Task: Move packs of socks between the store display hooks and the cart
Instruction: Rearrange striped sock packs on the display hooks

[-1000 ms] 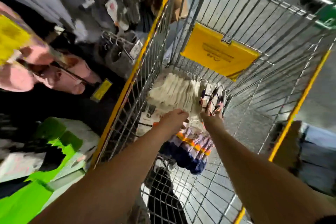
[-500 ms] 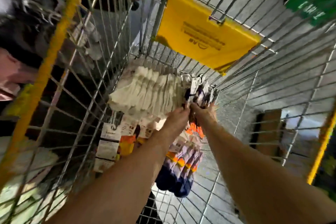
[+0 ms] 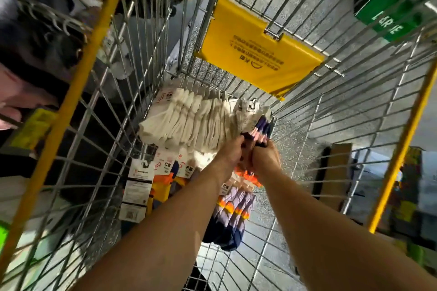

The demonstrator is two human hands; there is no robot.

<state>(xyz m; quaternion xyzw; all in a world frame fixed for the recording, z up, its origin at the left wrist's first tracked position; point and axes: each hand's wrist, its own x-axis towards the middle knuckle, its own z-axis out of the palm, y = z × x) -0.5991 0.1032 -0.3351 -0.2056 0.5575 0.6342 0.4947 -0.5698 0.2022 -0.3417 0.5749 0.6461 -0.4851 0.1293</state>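
The wire cart holds several sock packs; a fanned bundle of white socks lies at 11 o'clock from the hands; purple-and-orange striped socks lie at 6 o'clock beneath the forearms; packs with yellow socks sit at 8 o'clock; a yellow placard hangs on the far wall at 12 o'clock. Left hand and right hand meet deep in the cart, each grip closed on one navy-and-pink sock pack.
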